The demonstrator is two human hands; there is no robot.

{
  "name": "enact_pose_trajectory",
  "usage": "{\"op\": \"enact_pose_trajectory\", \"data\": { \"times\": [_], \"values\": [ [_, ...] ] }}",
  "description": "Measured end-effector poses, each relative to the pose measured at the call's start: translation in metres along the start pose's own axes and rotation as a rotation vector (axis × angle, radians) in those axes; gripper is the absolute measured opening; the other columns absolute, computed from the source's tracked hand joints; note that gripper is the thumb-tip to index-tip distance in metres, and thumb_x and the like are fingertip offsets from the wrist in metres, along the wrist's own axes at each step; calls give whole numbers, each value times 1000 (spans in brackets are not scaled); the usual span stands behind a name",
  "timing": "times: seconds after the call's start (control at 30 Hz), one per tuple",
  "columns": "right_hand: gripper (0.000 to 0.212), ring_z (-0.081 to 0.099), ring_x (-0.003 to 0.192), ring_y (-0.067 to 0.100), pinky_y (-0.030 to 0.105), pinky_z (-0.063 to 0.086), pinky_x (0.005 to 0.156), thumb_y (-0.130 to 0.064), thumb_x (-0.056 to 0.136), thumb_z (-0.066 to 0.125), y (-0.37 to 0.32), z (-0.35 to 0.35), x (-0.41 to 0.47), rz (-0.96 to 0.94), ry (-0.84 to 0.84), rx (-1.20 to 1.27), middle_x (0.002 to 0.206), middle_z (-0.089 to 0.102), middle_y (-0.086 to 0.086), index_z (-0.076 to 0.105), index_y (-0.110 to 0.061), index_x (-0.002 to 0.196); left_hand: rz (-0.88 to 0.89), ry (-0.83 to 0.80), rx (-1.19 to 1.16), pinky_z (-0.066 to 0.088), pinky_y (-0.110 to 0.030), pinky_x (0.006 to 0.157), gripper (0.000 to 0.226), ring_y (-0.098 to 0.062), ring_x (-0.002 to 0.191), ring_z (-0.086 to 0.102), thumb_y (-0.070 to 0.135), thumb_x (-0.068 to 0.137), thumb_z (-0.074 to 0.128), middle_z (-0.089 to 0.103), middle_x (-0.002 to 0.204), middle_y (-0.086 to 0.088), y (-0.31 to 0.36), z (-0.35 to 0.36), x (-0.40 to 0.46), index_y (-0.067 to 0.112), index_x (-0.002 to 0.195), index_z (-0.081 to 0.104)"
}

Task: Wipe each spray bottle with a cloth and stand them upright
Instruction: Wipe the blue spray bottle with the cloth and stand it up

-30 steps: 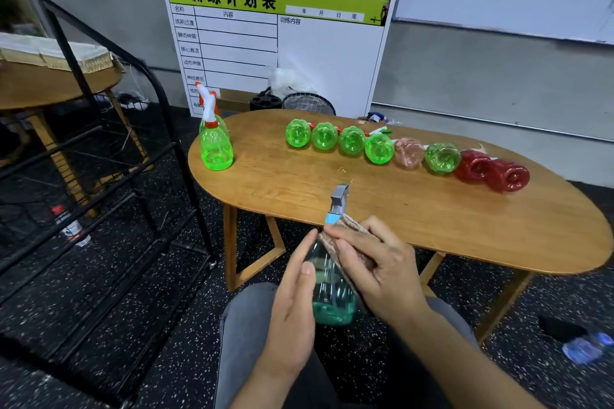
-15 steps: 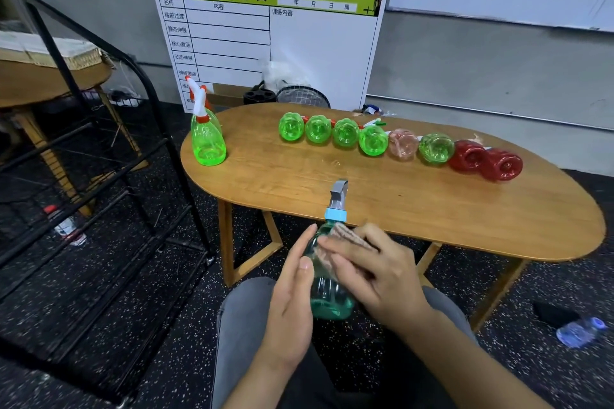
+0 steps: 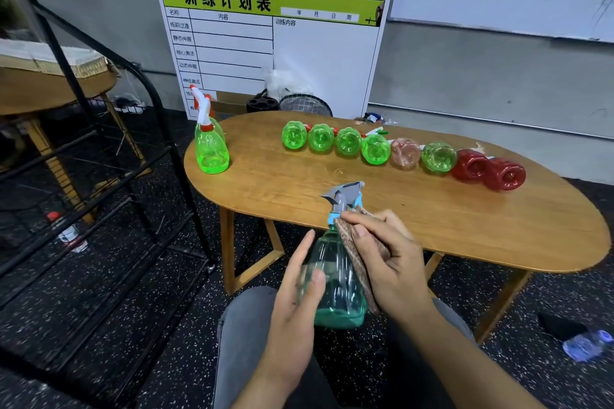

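Teal bottle (image 3: 335,279) upright at lower centre: left hand (image 3: 292,302) grip cradles it, fingers straight; right hand (image 3: 388,262) grip presses cloth (image 3: 352,249) on its right side.

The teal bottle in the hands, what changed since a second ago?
The right hand slid the brown cloth from the neck down the side of the clear teal plastic spray bottle, whose grey trigger turned leftward. The left hand keeps steadying it. The bottles on the oval wooden table stayed put.
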State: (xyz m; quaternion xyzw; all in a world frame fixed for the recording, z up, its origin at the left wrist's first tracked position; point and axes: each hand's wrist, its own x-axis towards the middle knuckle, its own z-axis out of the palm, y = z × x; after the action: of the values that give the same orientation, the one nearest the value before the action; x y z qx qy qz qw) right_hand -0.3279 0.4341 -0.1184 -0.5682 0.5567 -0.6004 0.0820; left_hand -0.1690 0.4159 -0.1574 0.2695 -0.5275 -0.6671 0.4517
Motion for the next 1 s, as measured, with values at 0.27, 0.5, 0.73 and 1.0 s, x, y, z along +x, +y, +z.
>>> {"op": "enact_pose_trajectory", "data": {
  "times": [0.27, 0.5, 0.73, 1.0],
  "values": [
    [30, 61, 81, 16, 21, 46, 71, -38, 102, 57, 1, 9, -8, -15, -92, -132, 94, 56, -13, 76, -33, 125, 45, 25, 97, 44, -21, 114, 47, 8, 141, 47, 47, 103, 41, 54, 148, 34, -5, -3, 0, 52, 148, 49],
    [27, 56, 65, 8, 26, 50, 50, -38, 102, 63, 3, 7, -46, -467, -282, -411, 92, 60, -3, 71, -38, 127, -22, 105, 13, 50, -42, 109, 47, -22, 127, 67, 42, 103, 38, 70, 138, -1, -7, -6, 5, 44, 147, 55],
    [26, 55, 67, 5, 25, 51, 49, -44, 106, 54, 2, -1, -22, -423, -224, -422, 94, 57, -8, 70, -41, 125, -23, 79, -10, 53, -27, 103, 44, -14, 130, 65, 37, 104, 41, 69, 140, 4, -9, -3, 6, 38, 146, 56],
    [31, 61, 74, 8, 28, 53, 56, -46, 106, 52, 0, 9, -9, -197, -89, -263, 96, 57, -12, 73, -36, 127, -23, 86, 2, 51, -29, 108, 45, -8, 134, 61, 37, 104, 40, 66, 142, 14, -10, -4, 6, 40, 145, 58]
  ]
}}
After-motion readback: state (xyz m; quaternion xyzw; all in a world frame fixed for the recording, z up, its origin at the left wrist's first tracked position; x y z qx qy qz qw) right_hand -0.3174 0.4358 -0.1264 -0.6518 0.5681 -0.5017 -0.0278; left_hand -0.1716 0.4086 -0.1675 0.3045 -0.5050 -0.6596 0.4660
